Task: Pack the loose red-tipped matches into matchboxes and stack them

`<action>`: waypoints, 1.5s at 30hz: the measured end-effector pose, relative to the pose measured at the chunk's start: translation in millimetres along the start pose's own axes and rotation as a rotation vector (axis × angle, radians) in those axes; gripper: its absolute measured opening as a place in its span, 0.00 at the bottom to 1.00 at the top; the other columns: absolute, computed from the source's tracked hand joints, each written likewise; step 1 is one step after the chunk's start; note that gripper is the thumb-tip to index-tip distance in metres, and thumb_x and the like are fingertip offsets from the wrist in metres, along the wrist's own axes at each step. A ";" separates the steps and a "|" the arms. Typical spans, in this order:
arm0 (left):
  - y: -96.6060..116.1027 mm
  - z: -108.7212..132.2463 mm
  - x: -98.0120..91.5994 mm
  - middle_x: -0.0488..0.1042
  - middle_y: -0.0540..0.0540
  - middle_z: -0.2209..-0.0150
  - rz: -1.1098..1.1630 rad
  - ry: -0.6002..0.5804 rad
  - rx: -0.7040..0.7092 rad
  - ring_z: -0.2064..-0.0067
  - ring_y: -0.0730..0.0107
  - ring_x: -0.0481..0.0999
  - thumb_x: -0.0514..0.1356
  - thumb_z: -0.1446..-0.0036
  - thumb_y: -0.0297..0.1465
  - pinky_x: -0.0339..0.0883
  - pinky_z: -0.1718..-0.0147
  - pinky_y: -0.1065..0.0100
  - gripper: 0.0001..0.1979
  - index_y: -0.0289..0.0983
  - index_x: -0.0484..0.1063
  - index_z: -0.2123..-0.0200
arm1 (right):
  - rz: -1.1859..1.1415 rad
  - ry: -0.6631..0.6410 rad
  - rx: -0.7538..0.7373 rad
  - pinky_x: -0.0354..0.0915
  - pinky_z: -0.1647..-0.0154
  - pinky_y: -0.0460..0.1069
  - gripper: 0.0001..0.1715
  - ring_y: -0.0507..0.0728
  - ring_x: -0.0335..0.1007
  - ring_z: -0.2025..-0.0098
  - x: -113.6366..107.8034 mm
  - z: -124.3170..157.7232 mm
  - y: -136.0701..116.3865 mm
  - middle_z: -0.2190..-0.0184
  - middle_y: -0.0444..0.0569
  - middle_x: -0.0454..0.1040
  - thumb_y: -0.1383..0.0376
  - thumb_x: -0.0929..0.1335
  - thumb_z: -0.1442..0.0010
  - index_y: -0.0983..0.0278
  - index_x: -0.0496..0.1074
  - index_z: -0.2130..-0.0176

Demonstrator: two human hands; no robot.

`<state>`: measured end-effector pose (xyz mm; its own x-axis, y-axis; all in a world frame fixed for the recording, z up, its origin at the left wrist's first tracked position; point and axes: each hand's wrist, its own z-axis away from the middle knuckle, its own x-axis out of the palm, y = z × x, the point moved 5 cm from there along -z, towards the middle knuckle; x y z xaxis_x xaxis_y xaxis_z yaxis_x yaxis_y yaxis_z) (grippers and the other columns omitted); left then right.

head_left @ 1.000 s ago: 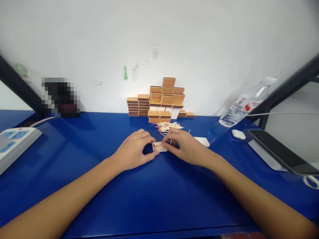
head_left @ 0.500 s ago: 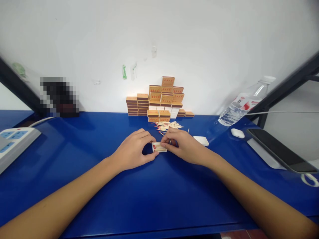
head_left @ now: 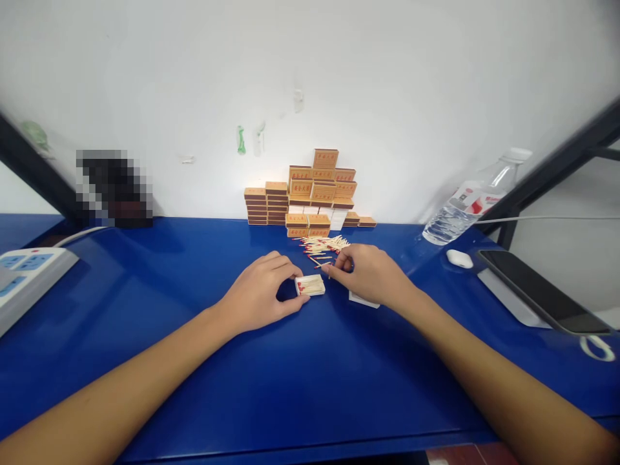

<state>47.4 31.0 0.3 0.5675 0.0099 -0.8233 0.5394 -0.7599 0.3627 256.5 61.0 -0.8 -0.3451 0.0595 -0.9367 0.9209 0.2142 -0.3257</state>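
My left hand [head_left: 264,290] steadies a small white matchbox tray [head_left: 317,292] on the blue table, thumb and fingers closed on its left end. Red-headed matches [head_left: 310,284] lie inside the tray. Just right of it, my right hand [head_left: 365,271] pinches what looks like a single match at its fingertips. A loose pile of matches [head_left: 325,245] lies beyond both hands, its nearest sticks close to the right fingertips. Partly hidden under the right hand is a flat white piece [head_left: 363,300], perhaps another tray.
Stacked matchboxes [head_left: 322,190] stand against the wall behind the pile. On the right are a tilted water bottle [head_left: 462,200], a white earphone case [head_left: 459,259] and a phone [head_left: 542,290] on a stand. A power strip [head_left: 48,278] sits at the far left.
My right hand has moved right and slightly up, away from the tray toward the match pile, uncovering the tray's right end. My left hand stays in place.
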 end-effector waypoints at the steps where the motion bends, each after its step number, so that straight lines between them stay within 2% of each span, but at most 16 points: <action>1: -0.3 0.1 0.1 0.79 0.45 0.58 0.005 0.003 -0.001 0.56 0.59 0.74 0.67 0.38 0.36 0.71 0.53 0.56 0.11 0.38 0.76 0.55 | 0.010 -0.014 0.005 0.56 0.72 0.52 0.18 0.57 0.70 0.72 2.0 0.6 -0.6 0.72 0.48 0.78 0.55 0.73 0.37 0.60 0.73 0.75; 5: -2.5 -0.1 1.6 0.79 0.45 0.58 0.039 -0.003 -0.024 0.55 0.59 0.75 0.68 0.38 0.37 0.72 0.53 0.56 0.11 0.38 0.77 0.55 | 0.030 -0.072 -0.004 0.56 0.72 0.51 0.14 0.56 0.70 0.74 2.3 1.8 3.0 0.73 0.47 0.77 0.64 0.71 0.36 0.60 0.72 0.73; 8: -2.9 -0.4 2.8 0.80 0.45 0.57 0.054 -0.015 -0.033 0.54 0.59 0.76 0.68 0.38 0.37 0.71 0.51 0.55 0.11 0.39 0.77 0.55 | -0.014 -0.011 -0.051 0.60 0.69 0.51 0.11 0.57 0.71 0.69 -6.9 2.7 3.5 0.68 0.49 0.77 0.64 0.70 0.33 0.61 0.72 0.69; 11: -2.5 -0.5 2.8 0.80 0.45 0.58 0.053 -0.010 -0.034 0.55 0.59 0.77 0.68 0.38 0.36 0.72 0.51 0.54 0.10 0.39 0.77 0.56 | -0.138 0.055 -0.255 0.62 0.65 0.50 0.08 0.56 0.71 0.65 -13.0 8.8 -13.5 0.64 0.49 0.76 0.63 0.68 0.30 0.61 0.71 0.64; 13: -1.8 -0.2 2.7 0.80 0.45 0.58 0.039 -0.005 -0.019 0.55 0.58 0.76 0.67 0.38 0.36 0.72 0.52 0.55 0.10 0.39 0.77 0.56 | -0.182 -0.004 -0.384 0.63 0.62 0.50 0.07 0.56 0.70 0.63 -8.9 15.1 -28.1 0.63 0.48 0.74 0.63 0.68 0.29 0.61 0.72 0.62; 15: -0.9 0.1 2.2 0.80 0.44 0.59 0.020 0.006 0.000 0.56 0.58 0.76 0.67 0.38 0.37 0.72 0.53 0.55 0.10 0.39 0.77 0.57 | -0.175 -0.080 -0.439 0.64 0.59 0.50 0.06 0.56 0.70 0.61 -2.3 19.7 -37.4 0.61 0.49 0.73 0.65 0.68 0.29 0.61 0.74 0.61; 19: 1.5 0.5 3.0 0.79 0.44 0.59 0.001 -0.008 0.030 0.57 0.59 0.75 0.67 0.37 0.37 0.72 0.54 0.55 0.10 0.38 0.77 0.56 | -0.131 -0.108 -0.444 0.65 0.58 0.51 0.05 0.57 0.71 0.59 2.5 20.1 -38.5 0.59 0.49 0.72 0.67 0.68 0.29 0.61 0.76 0.58; 25: 2.7 0.1 2.3 0.80 0.44 0.58 -0.022 -0.011 0.055 0.56 0.58 0.75 0.67 0.37 0.37 0.72 0.52 0.55 0.10 0.37 0.77 0.56 | -0.092 -0.173 -0.452 0.64 0.59 0.52 0.07 0.57 0.71 0.60 3.1 21.3 -35.4 0.60 0.50 0.72 0.68 0.68 0.29 0.62 0.76 0.60; 28: 2.6 -0.3 1.4 0.80 0.44 0.58 -0.013 -0.007 0.050 0.56 0.58 0.75 0.66 0.37 0.36 0.72 0.52 0.55 0.10 0.37 0.77 0.56 | -0.147 -0.093 -0.428 0.63 0.61 0.51 0.07 0.56 0.70 0.62 0.8 18.8 -35.7 0.62 0.48 0.73 0.67 0.68 0.30 0.62 0.75 0.62; 32: 11.6 1.4 3.7 0.79 0.44 0.59 0.036 -0.039 0.065 0.56 0.59 0.75 0.68 0.39 0.37 0.71 0.52 0.55 0.11 0.37 0.77 0.56 | -0.170 0.119 -0.249 0.61 0.62 0.51 0.07 0.56 0.69 0.64 3.0 3.1 -26.1 0.66 0.47 0.75 0.63 0.71 0.33 0.62 0.74 0.65; 36: 21.7 3.4 9.0 0.79 0.46 0.61 0.108 -0.125 0.082 0.56 0.60 0.75 0.68 0.40 0.35 0.71 0.52 0.57 0.09 0.39 0.78 0.57 | -0.105 0.065 -0.138 0.60 0.63 0.51 0.09 0.56 0.69 0.65 16.8 -10.6 -19.5 0.66 0.48 0.75 0.63 0.72 0.35 0.62 0.73 0.68; 38: 20.8 2.4 7.4 0.78 0.46 0.62 0.105 -0.122 0.078 0.57 0.60 0.75 0.68 0.41 0.35 0.71 0.53 0.57 0.09 0.39 0.77 0.58 | -0.086 0.047 -0.144 0.60 0.64 0.51 0.10 0.56 0.69 0.65 17.8 -11.7 -19.7 0.66 0.48 0.74 0.66 0.70 0.34 0.62 0.72 0.69; 41: 15.4 0.3 0.7 0.76 0.47 0.65 0.064 -0.092 0.062 0.59 0.61 0.73 0.68 0.43 0.35 0.70 0.58 0.59 0.09 0.39 0.77 0.61 | -0.117 0.089 -0.183 0.60 0.62 0.51 0.10 0.56 0.69 0.65 11.8 -8.3 -23.7 0.66 0.48 0.74 0.65 0.69 0.32 0.62 0.71 0.67; 43: 14.1 0.3 -2.2 0.74 0.48 0.67 0.051 -0.102 0.044 0.63 0.63 0.72 0.68 0.46 0.34 0.68 0.62 0.61 0.08 0.39 0.76 0.64 | -0.156 0.095 -0.248 0.61 0.61 0.51 0.09 0.56 0.69 0.63 10.0 -5.6 -29.7 0.65 0.48 0.74 0.65 0.69 0.31 0.62 0.71 0.65; 45: 16.2 1.8 -1.6 0.71 0.50 0.69 0.060 -0.144 0.023 0.66 0.66 0.70 0.68 0.49 0.35 0.66 0.66 0.63 0.08 0.39 0.75 0.66 | -0.169 0.039 -0.331 0.61 0.60 0.51 0.07 0.56 0.68 0.62 14.2 -4.0 -36.6 0.65 0.48 0.73 0.66 0.70 0.31 0.63 0.72 0.64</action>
<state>54.1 17.5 6.7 0.5024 -0.1283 -0.8551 0.4921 -0.7707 0.4047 217.1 57.9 -1.6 -0.5002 0.0321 -0.8653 0.7437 0.5278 -0.4104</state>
